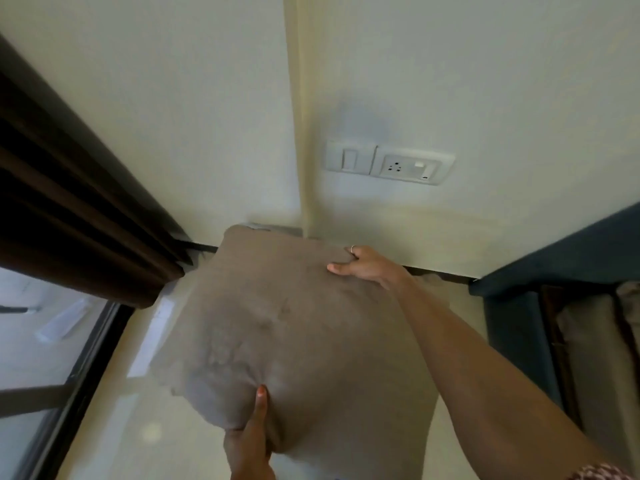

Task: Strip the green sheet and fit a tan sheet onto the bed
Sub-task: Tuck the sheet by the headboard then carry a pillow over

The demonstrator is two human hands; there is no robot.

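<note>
A grey-brown pillow [294, 323] fills the middle of the head view, held above the floor near the room's corner. My left hand [251, 441] grips its near edge from below, thumb pressed onto the cloth. My right hand [363, 265] grips its far right edge, fingers curled over the top, a ring on one finger. At the right edge, part of the bed [519, 317] shows with a dark blue frame and tan cloth [595, 358] on it. No green sheet is in view.
Dark brown curtains [69, 209] hang at the left over a glass sliding door [52, 358]. A cream wall with a switch and socket plate [388, 162] stands ahead. Pale tiled floor [138, 427] lies below, between the door and the bed.
</note>
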